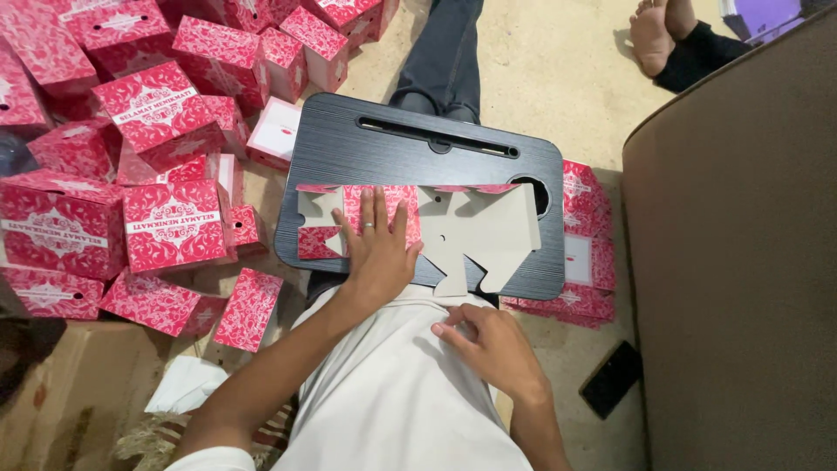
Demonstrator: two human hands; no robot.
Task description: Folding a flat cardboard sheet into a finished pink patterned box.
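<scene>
Nearest the viewer, the right hand [495,344] rests in the person's lap on the white shirt [392,392], fingers loosely curled, holding nothing; its fingertips lie just below the near edge of the lap desk [418,144]. Just beyond, the left hand [377,249] lies flat and open, palm down with fingers spread (a ring shows on one finger), pressing on the unfolded box blank [453,231] without gripping it. The blank lies flat across the near half of the dark lap desk, red patterned side down at the left where the hand covers it, pale grey inner side up at the right, with flaps splayed toward the person. By its look, no panel has yet been raised or tucked: this box stands at the outset of folding, with all its forming left to do.

To the right of the desk, on the floor, a stack of flat blanks [586,253] waits, well apart from either hand; a dark phone [612,378] lies nearer, beside the brown sofa [741,262]. To the left and farther off, a large heap of finished red boxes [157,131] covers the floor, evidence that many are already made. Farthest away, another person's bare feet [658,30] show at the top edge.
</scene>
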